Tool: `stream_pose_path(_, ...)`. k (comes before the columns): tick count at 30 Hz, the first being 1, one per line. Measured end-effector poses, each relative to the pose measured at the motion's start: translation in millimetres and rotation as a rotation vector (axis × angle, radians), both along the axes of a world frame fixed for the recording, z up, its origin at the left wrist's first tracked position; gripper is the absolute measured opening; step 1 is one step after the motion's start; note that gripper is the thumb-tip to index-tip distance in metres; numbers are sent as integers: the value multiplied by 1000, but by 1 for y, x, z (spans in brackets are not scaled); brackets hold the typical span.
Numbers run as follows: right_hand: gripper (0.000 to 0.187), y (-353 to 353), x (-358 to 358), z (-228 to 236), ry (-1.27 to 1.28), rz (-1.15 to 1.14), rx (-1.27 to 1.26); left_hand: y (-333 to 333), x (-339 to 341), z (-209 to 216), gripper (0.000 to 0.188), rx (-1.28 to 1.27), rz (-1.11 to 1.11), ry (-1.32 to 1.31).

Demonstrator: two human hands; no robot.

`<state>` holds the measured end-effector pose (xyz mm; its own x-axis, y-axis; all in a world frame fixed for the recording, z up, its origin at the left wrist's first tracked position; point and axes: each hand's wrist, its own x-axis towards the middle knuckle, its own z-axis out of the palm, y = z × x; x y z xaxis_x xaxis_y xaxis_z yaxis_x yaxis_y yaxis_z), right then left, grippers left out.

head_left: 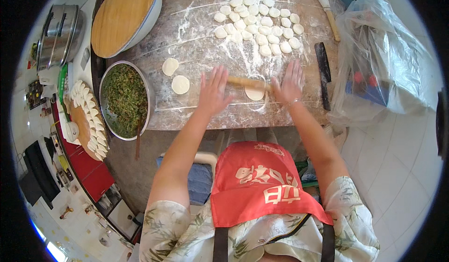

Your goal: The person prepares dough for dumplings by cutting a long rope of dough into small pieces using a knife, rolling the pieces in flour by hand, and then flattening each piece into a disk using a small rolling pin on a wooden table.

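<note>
A wooden rolling pin (249, 82) lies crosswise under my two hands. My left hand (215, 91) rests palm down over its left end, fingers stretched out. Over the right end lies my right hand (288, 83), flat too, its fingers extended and slightly blurred. Beneath the pin, nearer my right hand, is a round dough wrapper (255, 94), partly covered by the pin. Two rolled wrappers, one lower (180, 85) and one upper (170, 66), sit left of my left hand. Farther back, many small flattened dough pieces (265, 30) are spread on the floured board (196, 42).
A steel bowl of green filling (124, 98) stands at the left, chopsticks (138, 143) at its rim. Beyond it is a round board of dumplings (84, 122). A wood-covered basin (124, 16) is at the back left. On the right lie a dark knife (322, 70), a brush (327, 9) and a plastic bag (374, 56).
</note>
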<state>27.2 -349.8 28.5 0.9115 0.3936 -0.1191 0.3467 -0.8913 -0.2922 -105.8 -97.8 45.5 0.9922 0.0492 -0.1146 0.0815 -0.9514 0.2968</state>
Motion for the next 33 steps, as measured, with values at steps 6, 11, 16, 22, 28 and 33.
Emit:
stream_pose_path(6, 94, -2, -41, 37, 218, 324, -237, -7, -69, 5, 91, -61, 29, 187)
stream_pose_path(11, 92, 0, -7, 13, 147, 140, -84, -2, -19, 8, 93, -8, 4, 26)
stream_pose_path(16, 92, 1, -39, 39, 172, 311, -167, -1, -63, -3, 93, -47, 26, 106)
stream_pose_path(22, 90, -14, -19, 0, -16, 110, 1, -9, -23, 8, 87, -2, 55, -3)
stream_pose_path(28, 50, -2, 16, 1, 1, 277, 88, -93, 6, -9, 83, -8, 38, 75)
stream_pose_path(33, 34, -20, 21, 11, 21, 60, 250, -124, -14, 4, 83, -128, -83, 271)
